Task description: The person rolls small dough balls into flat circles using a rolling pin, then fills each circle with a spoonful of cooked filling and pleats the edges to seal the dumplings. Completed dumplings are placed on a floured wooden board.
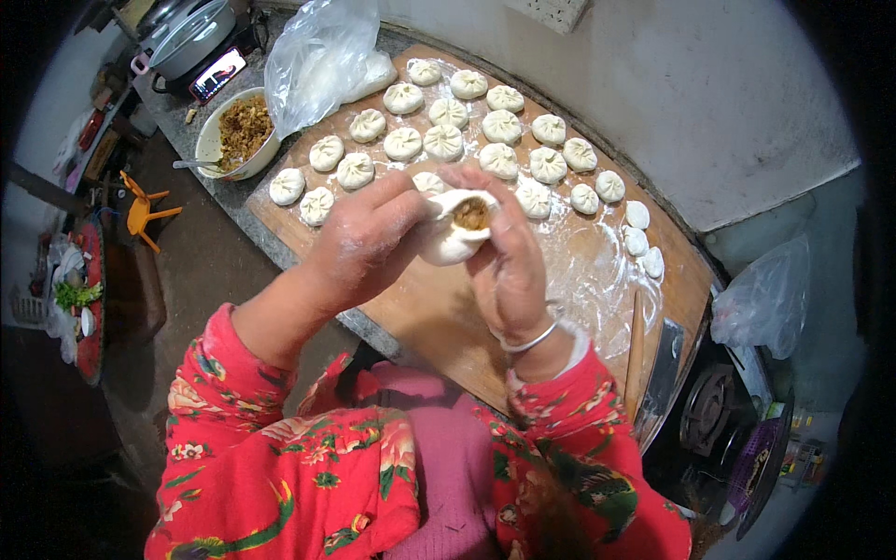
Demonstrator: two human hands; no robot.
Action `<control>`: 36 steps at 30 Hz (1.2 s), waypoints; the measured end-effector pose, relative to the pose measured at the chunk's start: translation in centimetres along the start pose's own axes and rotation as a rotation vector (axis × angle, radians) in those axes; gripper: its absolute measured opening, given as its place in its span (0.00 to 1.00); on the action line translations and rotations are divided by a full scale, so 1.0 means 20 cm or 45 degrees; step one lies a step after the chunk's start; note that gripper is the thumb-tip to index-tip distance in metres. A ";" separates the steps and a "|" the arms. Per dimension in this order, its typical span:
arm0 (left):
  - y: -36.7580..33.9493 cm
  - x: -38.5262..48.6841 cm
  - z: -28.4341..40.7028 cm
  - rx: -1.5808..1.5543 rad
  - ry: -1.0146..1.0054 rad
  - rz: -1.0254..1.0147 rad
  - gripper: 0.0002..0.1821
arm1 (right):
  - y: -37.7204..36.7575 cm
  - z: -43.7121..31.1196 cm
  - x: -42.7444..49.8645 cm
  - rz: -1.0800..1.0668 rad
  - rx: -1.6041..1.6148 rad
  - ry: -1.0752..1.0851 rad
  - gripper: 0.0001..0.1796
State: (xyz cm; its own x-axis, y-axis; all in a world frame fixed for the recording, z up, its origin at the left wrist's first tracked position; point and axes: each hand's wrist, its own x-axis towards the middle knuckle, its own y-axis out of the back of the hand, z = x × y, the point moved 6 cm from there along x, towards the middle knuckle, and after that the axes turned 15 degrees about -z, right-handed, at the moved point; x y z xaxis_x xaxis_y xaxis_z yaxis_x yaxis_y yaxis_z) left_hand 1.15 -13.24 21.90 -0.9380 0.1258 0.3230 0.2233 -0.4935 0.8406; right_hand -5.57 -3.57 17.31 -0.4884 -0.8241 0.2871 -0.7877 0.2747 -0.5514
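Observation:
Between my two hands, above a floured wooden board [448, 301], is a partly closed dough bun [453, 243] with brown filling showing through its opening. My left hand [374, 227] pinches the dough edge on the left side. Cupped around the bun's right side is my right hand [509, 259], a bangle on its wrist. Several pleated stuffed buns [443, 142] sit in rows on the board's far part. A few small flattened dough pieces [636, 241] lie towards its right edge. Brown filling [245, 129] fills part of a white bowl [207, 143] at the left, with a spoon handle over the rim.
A rolling pin [635, 353] and a cleaver [662, 367] lie along the board's right side, near a gas burner [707, 409]. A plastic bag [322, 63] rests at the board's far left. Behind the bowl are a lit phone [218, 74] and a lidded pot [192, 42].

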 end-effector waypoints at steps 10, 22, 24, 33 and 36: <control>-0.12 -0.05 -0.03 -0.128 -0.008 0.001 0.11 | 0.10 0.11 -0.07 0.168 -0.641 0.050 0.16; -0.11 0.00 -0.02 0.009 -0.034 -0.192 0.18 | 0.08 0.07 -0.09 0.083 -0.425 -0.215 0.19; -0.11 0.02 0.00 0.086 -0.090 -0.268 0.18 | 0.06 0.04 -0.08 0.013 -0.372 -0.217 0.20; 0.06 0.06 0.03 0.115 -0.056 0.138 0.10 | -0.03 -0.09 0.04 -0.100 -0.168 0.161 0.24; -0.01 0.07 0.04 0.036 -0.098 0.082 0.10 | 0.00 0.01 0.01 0.071 -0.089 0.088 0.26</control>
State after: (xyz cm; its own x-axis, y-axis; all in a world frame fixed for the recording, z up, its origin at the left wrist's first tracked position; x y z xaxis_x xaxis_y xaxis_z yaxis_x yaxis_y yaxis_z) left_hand -0.02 -12.32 22.41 -0.8987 0.1608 0.4080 0.2906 -0.4783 0.8287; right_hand -5.57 -3.87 17.24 -0.5549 -0.7711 0.3122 -0.7817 0.3549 -0.5129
